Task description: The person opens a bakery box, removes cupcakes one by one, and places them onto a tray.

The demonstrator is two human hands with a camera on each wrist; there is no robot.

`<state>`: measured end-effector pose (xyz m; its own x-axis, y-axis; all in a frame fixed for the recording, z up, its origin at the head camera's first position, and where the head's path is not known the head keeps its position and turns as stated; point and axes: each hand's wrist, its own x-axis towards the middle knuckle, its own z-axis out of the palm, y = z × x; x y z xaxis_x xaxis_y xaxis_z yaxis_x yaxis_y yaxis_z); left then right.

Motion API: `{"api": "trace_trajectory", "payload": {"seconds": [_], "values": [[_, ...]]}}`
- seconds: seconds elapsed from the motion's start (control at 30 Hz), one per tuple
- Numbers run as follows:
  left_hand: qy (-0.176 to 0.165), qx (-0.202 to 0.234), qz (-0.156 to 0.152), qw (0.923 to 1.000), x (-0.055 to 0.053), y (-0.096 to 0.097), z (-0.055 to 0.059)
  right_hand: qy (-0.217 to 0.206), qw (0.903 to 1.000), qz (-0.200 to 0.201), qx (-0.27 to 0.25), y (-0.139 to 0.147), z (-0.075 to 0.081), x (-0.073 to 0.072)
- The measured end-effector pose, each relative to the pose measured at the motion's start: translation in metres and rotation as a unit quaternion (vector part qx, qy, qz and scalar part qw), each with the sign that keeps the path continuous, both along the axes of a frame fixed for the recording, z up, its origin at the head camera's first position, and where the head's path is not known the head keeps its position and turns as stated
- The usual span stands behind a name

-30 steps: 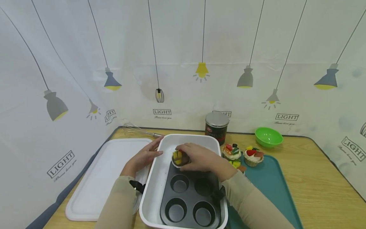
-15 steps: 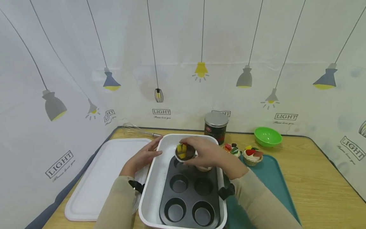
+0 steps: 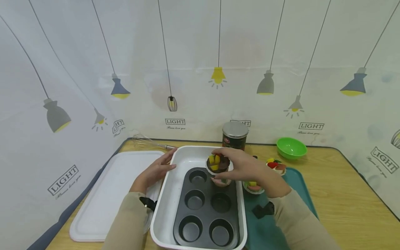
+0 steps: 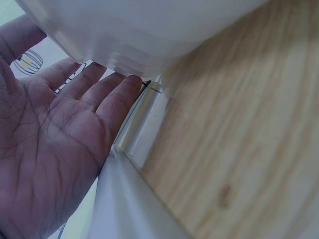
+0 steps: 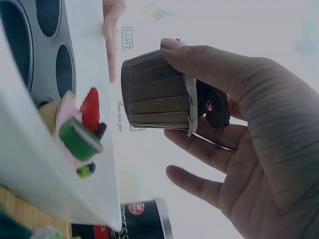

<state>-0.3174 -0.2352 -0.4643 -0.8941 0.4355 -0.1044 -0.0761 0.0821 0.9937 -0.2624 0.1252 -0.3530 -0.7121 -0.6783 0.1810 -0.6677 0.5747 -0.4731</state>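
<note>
My right hand (image 3: pixel 247 170) pinches a chocolate cupcake (image 3: pixel 216 163) with yellow pieces on top, between thumb and fingers. In the right wrist view the cupcake's brown pleated cup (image 5: pixel 157 94) is raised above the rim of a white tub. A dark muffin pan (image 3: pixel 207 212) lies inside that tub (image 3: pixel 165 191). Under the held cupcake, a pink-topped cupcake (image 3: pixel 220 182) sits in the pan's back right cup, partly hidden. At the tub's left wall rests my left hand (image 3: pixel 153 172). Its straight fingertips reach the tub's side (image 4: pixel 124 35) in the left wrist view.
A white tray (image 3: pixel 106 201) lies at the left, with a whisk (image 3: pixel 150 141) behind it. At the back stand a dark can (image 3: pixel 234 139) and a green bowl (image 3: pixel 291 148). The teal tray (image 3: pixel 260 222) at right bears cupcakes, including a yellow-topped one (image 3: pixel 253 188).
My right hand has lifted the chocolate cupcake out of the pan's back left cup and carried it right, over the pink-topped one. The left hand stays at the tub's side.
</note>
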Motion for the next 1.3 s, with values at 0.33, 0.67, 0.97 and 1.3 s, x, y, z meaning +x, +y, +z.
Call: {"api": "trace_trajectory", "payload": {"seconds": [0.33,0.67,0.97,1.3], "values": [[0.003,0.000,-0.003,1.0000,-0.002,-0.001,-0.002,0.005,0.9995,-0.029,-0.008,0.040,-0.005,0.007],[-0.005,-0.007,0.001,1.0000,0.000,-0.001,0.000,0.020,0.9976,-0.053,-0.039,0.091,-0.009,0.018],[-0.004,-0.004,0.001,1.0000,-0.003,0.001,-0.002,0.032,0.9945,-0.091,-0.040,0.140,-0.019,0.030],[-0.001,-0.003,0.002,1.0000,-0.003,-0.002,-0.004,0.036,0.9882,-0.147,-0.025,0.183,-0.031,0.029]]}}
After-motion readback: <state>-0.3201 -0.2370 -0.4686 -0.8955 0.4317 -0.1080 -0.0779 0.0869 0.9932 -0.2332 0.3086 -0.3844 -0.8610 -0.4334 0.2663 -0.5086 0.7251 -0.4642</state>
